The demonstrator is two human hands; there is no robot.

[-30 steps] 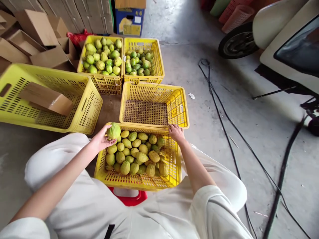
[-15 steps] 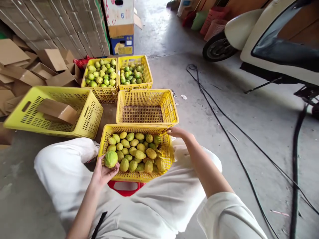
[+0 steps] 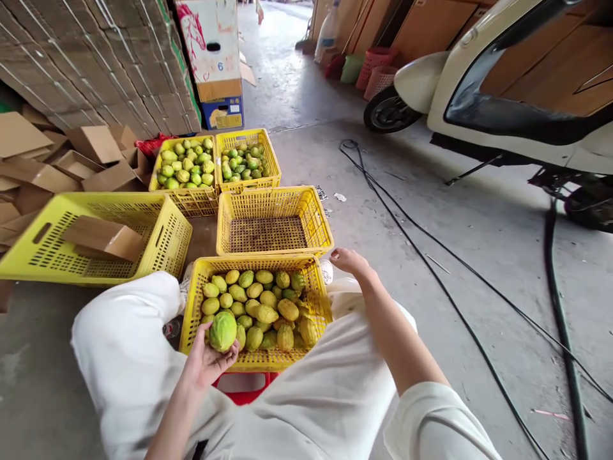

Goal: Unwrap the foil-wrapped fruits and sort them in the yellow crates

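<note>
My left hand (image 3: 211, 358) is closed around a green, papaya-like fruit (image 3: 223, 331), cupping it from below and the left over the near left corner of the front yellow crate (image 3: 253, 365). That crate holds many yellow-green ridged fruits (image 3: 266, 313) and sits between my knees. Past the crate's far right corner, my right hand (image 3: 352, 262) hovers beside the rim, apart from it. Its fingers are curled together, and whatever they may hold is hidden.
A yellow crate with bare mesh (image 3: 275, 220) stands just beyond. Two fruit-filled crates (image 3: 184, 169) (image 3: 272, 156) are farther back. At left is a crate (image 3: 177, 246) with a cardboard box (image 3: 103, 237) in it. Cables (image 3: 431, 255) and a scooter (image 3: 507, 96) are at right.
My right hand has come off the front crate's far right corner and moved slightly right. My left hand still holds the green fruit, now closer to me. The view has tilted up and turned right.
</note>
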